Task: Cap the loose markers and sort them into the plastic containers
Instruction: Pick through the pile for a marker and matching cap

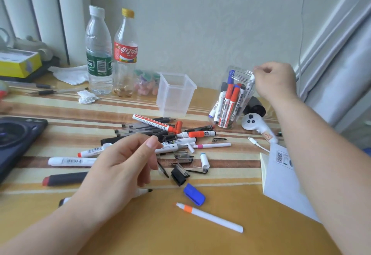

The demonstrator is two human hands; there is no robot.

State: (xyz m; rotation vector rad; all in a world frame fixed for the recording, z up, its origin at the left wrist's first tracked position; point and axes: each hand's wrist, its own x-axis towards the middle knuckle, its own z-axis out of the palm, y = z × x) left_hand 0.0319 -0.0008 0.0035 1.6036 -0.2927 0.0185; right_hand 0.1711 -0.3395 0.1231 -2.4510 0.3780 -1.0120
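Head view: right of the left hand (120,166) lie an uncapped orange-banded marker (208,217) and a blue cap (194,194). The left hand hangs relaxed, empty, over the loose markers (176,141). Farther, the right hand (275,79) pinches a white marker (252,78) at the rim of the clear jar (239,72); leftward, a 可口可乐 bottle (125,53).

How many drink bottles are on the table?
2: a water bottle with a white cap at the back left, and a cola bottle with a yellow cap just beside it. I see no others.
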